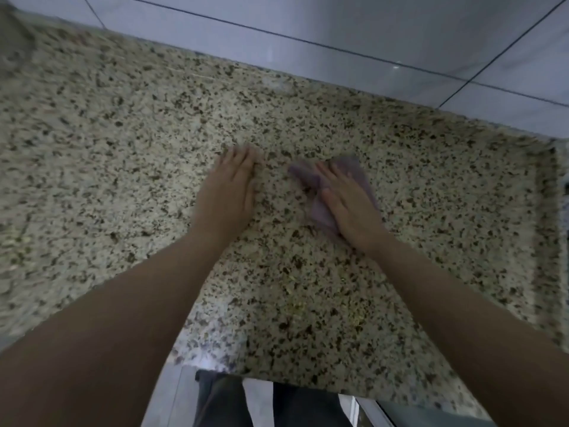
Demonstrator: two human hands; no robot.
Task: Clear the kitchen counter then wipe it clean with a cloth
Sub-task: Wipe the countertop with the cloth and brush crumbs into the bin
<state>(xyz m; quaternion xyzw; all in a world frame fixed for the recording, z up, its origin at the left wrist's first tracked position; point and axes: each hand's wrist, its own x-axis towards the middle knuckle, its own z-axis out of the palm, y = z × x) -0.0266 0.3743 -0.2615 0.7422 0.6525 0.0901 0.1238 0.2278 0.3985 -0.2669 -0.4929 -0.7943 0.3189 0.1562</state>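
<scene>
Head view: right hand (348, 201) presses flat, fingers spread, on the cloth (320, 208) mid-bench (123, 134) to wipe; left hand (229, 186) lies flat beside it, fingers together, apparently bracing.

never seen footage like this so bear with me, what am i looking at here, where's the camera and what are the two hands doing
There is no machine here. A person wears one wide-angle camera on the head, so this single picture looks forward and down along their own bare arms.

The speckled surface is a stone kitchen counter, with a pale tiled wall behind it. The only loose thing visible on it is a purple cloth.

The right hand lies flat on the cloth with straight fingers, pressing it to the counter, as one does when wiping. The left hand rests palm down on bare stone beside it and holds nothing.

At the bottom edge you can see the person's dark trousers. The picture is a little blurred.
</scene>
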